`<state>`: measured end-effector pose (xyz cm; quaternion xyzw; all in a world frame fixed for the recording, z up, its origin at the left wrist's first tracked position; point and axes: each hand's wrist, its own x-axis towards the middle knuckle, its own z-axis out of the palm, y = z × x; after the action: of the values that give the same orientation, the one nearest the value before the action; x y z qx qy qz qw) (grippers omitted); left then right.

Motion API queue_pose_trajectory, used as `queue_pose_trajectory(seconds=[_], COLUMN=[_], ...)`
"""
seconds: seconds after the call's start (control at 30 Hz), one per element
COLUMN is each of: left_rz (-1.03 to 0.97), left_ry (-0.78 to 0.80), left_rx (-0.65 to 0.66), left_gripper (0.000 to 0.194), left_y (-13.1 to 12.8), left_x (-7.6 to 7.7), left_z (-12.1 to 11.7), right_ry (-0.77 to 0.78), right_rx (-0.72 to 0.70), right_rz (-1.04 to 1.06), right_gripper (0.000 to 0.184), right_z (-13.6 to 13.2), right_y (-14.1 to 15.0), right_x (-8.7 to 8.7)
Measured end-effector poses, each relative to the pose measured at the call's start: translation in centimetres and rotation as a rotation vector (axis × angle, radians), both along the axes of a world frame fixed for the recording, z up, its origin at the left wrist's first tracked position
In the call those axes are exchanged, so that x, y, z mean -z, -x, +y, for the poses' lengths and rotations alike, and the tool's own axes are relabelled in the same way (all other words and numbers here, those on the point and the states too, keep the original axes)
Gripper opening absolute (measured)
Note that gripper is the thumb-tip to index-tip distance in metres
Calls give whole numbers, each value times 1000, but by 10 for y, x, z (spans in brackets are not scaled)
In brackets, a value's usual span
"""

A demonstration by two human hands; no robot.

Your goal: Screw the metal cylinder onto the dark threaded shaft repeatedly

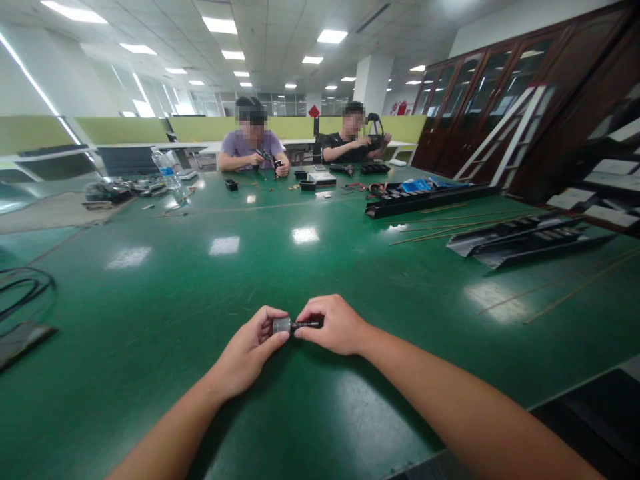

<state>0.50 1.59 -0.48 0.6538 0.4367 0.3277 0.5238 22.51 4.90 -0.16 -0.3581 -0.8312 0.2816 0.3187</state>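
Observation:
Low over the green table (165, 293), my left hand (255, 347) is closed around a grey metal cylinder (282, 325), thumb in front and fingers behind. A thin dark shaft (304, 325) with ridges along it sticks out of the cylinder's right end. My right hand (335, 325) pinches this shaft between thumb and fingers, and its far end is partly hidden in the palm. Cylinder and shaft lie in one level line, looking like a small motor or tool chuck; I cannot tell which.
Across the table sit two people (253, 143) handling dark parts. Black metal channels (425, 200) and thin rods (450, 230) lie at the right. A water bottle (163, 163) and a parts pile (107, 192) stand at the far left, with black cable (25, 290) nearer.

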Motion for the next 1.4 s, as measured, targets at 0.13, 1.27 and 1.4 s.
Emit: queue_pose_trajectory(seconds=[0.13,1.27,1.4], left_rz=[3,-57,-58], left_ry=[5,78,79], left_rx=[-6,-36,-40], left_gripper=[32,34,34], left_y=[0,-2,-2], left_x=[0,0,-1], left_z=[0,0,1], right_ry=[-16,2,9], right_rx=[-5,38,38], right_rz=[-4,-16,-7], right_gripper=[13,12,12], right_z=[0,4,4], right_y=[0,-6,-6], right_x=[0,0,0])
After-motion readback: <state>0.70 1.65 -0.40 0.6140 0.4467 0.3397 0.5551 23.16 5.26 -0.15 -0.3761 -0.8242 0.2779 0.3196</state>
